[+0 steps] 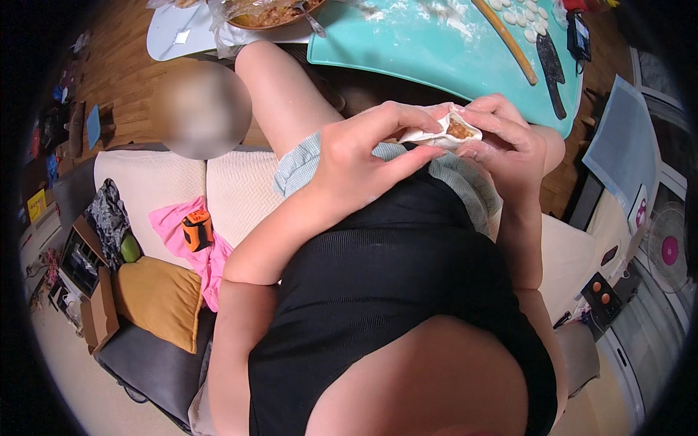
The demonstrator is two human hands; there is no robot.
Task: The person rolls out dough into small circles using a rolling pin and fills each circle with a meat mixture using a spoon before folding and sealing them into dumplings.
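Between my hands, above my lap, is a dumpling (448, 133) of thin white dough, partly folded, with brownish minced filling showing at its open right end. My left hand (376, 147) pinches its left side between thumb and fingers. The fingertips of my right hand (504, 141) grip its right side and upper edge, with flour on the skin. Beyond my hands, a wooden rolling pin (507, 43) lies on a floured turquoise mat (381, 60). Small pieces of white dough (521, 19) lie in a group near a cleaver (551, 68).
A bowl of minced filling (267, 16) with a metal spoon (312, 19) stands at the upper left of the mat. A phone-like device (579, 38) is at the mat's right edge. On the sofa (240, 191) lie a pink cloth (177, 223), an orange-black tape measure (197, 230) and a mustard cushion (158, 297).
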